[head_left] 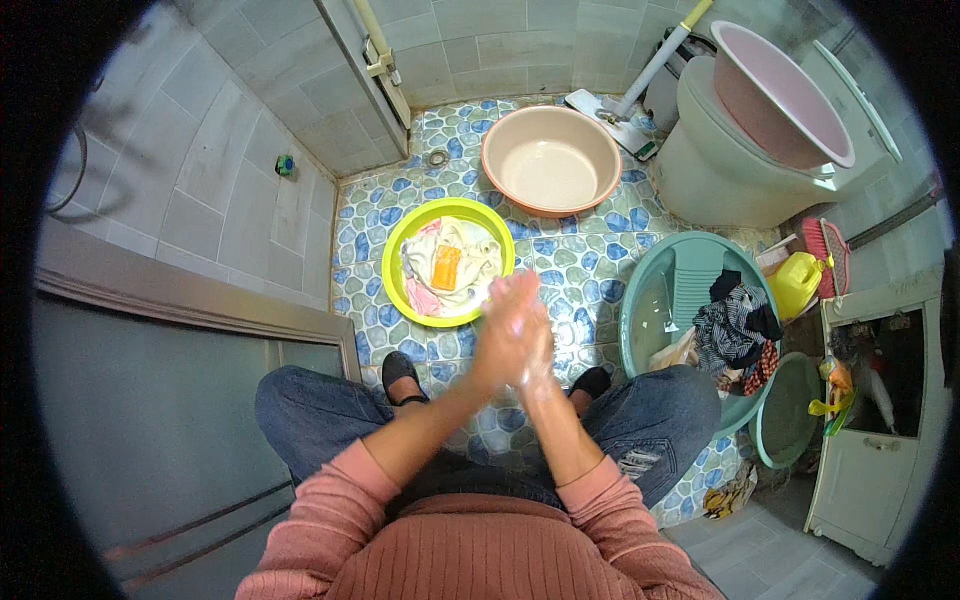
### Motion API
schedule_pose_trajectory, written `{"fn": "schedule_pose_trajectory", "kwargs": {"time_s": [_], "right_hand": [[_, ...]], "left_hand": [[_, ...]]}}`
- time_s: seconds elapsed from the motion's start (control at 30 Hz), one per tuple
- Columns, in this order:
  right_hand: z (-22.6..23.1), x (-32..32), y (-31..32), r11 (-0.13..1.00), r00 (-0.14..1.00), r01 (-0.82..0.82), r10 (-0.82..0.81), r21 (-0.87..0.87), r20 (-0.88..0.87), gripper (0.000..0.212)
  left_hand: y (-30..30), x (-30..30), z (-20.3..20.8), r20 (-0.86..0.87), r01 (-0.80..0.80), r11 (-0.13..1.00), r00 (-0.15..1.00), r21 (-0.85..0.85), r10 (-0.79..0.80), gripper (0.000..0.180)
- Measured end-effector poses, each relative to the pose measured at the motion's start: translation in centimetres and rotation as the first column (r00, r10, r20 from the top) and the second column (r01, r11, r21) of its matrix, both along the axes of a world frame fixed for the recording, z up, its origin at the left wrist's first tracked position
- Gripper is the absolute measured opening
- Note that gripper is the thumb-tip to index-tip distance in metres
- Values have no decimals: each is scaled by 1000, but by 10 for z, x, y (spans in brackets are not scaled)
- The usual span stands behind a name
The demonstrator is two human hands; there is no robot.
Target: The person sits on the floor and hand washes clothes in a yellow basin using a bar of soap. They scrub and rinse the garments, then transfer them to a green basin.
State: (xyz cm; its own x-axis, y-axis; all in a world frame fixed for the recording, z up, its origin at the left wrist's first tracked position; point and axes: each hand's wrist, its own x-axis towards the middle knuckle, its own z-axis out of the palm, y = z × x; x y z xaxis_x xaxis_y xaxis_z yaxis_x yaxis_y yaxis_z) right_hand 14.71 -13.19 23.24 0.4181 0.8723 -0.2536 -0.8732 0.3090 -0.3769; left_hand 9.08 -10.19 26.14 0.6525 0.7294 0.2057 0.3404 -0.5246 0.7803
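My left hand (pixel 505 345) and my right hand (pixel 537 345) press against each other above the tiled floor, in front of my knees. Both are wet, with whitish suds, and smeared by motion. A pinkish patch shows between them, but what they close on cannot be made out. Just beyond them to the left stands a yellow-green basin (pixel 392 262) with soaked white and pink cloth (pixel 482 258) in it. An orange bar of soap (pixel 446 268) lies on that cloth.
A beige basin (pixel 550 165) stands farther off. On the right, a teal tub (pixel 630 310) with a washboard (pixel 697 285) holds dark clothes (pixel 735 330). Behind it are a yellow jug (pixel 797 284) and a pink basin (pixel 785 95) on a toilet (pixel 715 170). A white cabinet (pixel 870 490) stands at the right.
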Motion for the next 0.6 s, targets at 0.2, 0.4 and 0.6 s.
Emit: {"fn": "schedule_pose_trajectory", "kwargs": {"time_s": [0.2,0.4,0.6], "right_hand": [[38,-4,1,973,991,-116,127,-201,39,58],[-4,-6,4,998,999,-34,34,-57,4,63],[12,6,6,997,988,-64,55,-53,-146,60]], "left_hand": [[12,0,12,156,-144,917,964,-373,215,50],[5,0,-3,58,-84,985,994,-153,94,51],[-1,-6,-14,227,-28,972,970,-233,82,52]]}}
